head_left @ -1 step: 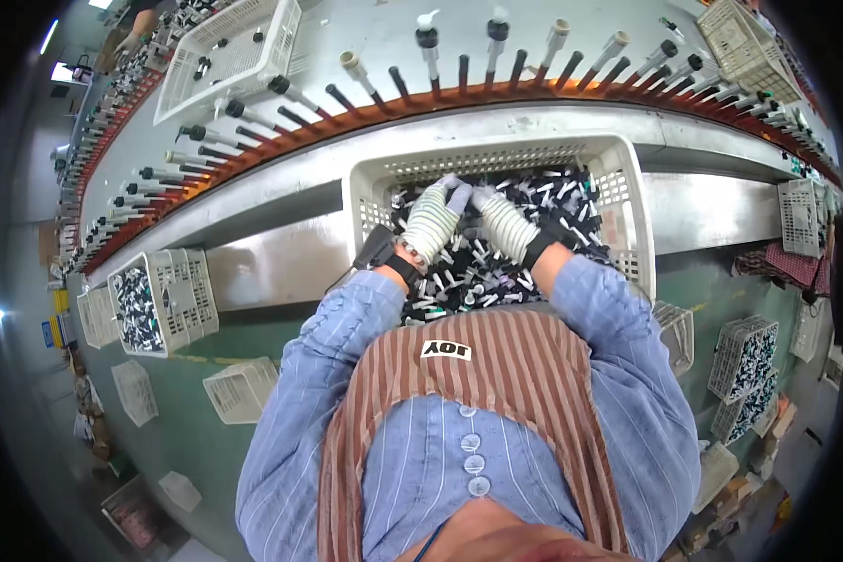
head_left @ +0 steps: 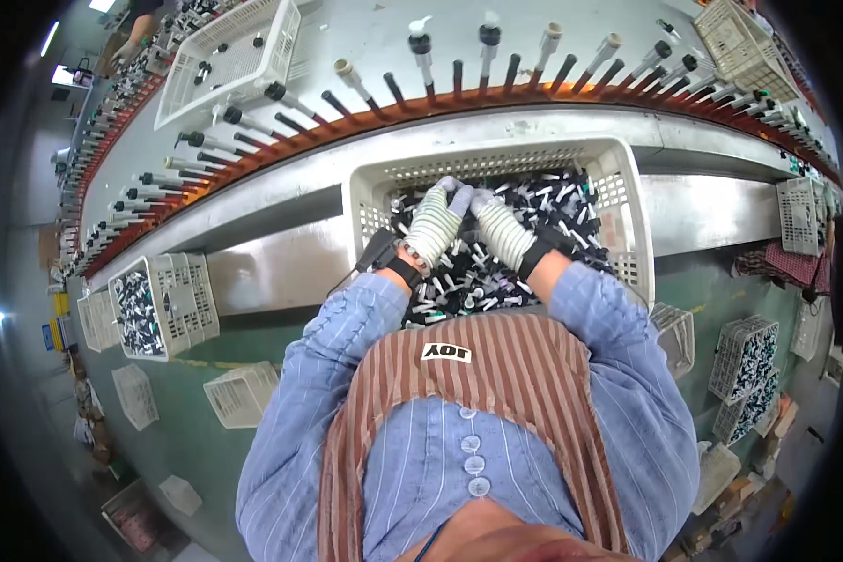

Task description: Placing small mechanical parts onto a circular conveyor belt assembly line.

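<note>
A large white plastic crate (head_left: 635,215) stands in front of my body, holding a heap of small black-and-white pump parts (head_left: 482,281). Over the far half of this heap are both hands, in striped gloves with pale fingertips. My left hand (head_left: 437,221) has its fingers bent together. Just beside it, my right hand (head_left: 503,228) has its fingers curled inward, tips close to the left fingertips. Whatever the fingers grip is too small or hidden to make out.
Beyond the crate runs a curved line of upright pegs (head_left: 458,79), several carrying pump heads. A shallow white basket (head_left: 273,70) lies on the table behind. Another filled crate (head_left: 189,292) stands at left, more crates (head_left: 746,361) at right. A co-worker's hand (head_left: 126,47) shows far left.
The row of pegs with pump heads has shifted slightly left. My hands stay over the heap, with the right-hand fingers moved only a little.
</note>
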{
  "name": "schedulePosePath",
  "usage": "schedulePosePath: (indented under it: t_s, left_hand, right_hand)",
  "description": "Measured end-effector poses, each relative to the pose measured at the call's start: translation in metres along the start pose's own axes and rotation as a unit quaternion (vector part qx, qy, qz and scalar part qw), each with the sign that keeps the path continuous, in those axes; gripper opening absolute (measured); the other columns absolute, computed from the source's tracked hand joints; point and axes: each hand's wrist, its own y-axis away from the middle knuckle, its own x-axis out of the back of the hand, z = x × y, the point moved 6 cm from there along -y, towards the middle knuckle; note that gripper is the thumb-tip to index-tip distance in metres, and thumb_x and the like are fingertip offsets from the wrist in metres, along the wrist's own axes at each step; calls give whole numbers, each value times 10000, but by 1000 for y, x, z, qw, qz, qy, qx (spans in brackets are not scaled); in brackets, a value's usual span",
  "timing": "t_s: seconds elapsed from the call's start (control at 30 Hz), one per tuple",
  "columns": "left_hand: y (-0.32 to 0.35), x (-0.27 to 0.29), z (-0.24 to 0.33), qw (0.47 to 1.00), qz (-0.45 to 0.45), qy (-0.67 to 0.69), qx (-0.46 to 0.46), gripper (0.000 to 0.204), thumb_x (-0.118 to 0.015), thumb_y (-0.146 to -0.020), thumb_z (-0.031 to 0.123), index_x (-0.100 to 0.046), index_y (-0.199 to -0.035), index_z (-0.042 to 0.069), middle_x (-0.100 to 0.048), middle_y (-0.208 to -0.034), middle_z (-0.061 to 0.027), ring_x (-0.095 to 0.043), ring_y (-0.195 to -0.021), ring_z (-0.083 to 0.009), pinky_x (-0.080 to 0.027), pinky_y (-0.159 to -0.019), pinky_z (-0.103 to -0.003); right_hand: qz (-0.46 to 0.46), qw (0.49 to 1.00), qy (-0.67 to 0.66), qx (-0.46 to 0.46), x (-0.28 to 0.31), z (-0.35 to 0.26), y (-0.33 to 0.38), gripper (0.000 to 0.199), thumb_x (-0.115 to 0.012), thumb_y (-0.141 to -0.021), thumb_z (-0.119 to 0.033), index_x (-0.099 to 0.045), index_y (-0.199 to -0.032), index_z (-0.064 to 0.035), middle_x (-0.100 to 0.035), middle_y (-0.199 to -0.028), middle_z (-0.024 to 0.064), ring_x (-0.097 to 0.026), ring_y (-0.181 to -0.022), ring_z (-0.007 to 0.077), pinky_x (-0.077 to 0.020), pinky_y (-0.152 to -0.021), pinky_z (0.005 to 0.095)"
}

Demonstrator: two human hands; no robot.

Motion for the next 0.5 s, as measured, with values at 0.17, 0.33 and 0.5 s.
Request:
schedulePosePath:
  t_s: [0.17, 0.33, 0.5]
  left_hand:
    - [-22, -4, 18, 996, -15, 27, -80, 321, -552, -990, 336, -618, -1035, 26, -626, -899, -99, -552, -822, -191, -466, -795, -317]
    - [-66, 11, 104, 971, -50, 232, -35, 259, -595, -961, 260, -625, -930, 5, -653, -779, -82, -622, -665, -149, -512, -642, -288]
    - [-134, 62, 196, 958, 79, 163, -223, 293, -606, -957, 315, -648, -848, 46, -666, -766, -62, -615, -702, -142, -516, -728, -298]
  right_hand:
    - [129, 956, 199, 172, 15, -40, 9, 298, -602, -966, -330, -636, -969, -34, -635, -800, 35, -597, -683, 110, -494, -575, 264]
    - [156, 975, 10, 158, 23, -80, 50, 440, -484, -999, -484, -603, -803, -108, -557, -642, -19, -517, -493, 70, -414, -453, 223]
    - [171, 973, -9, 153, 32, -64, 50, 430, -506, -976, -507, -586, -820, -114, -579, -680, -4, -520, -493, 80, -418, -447, 230]
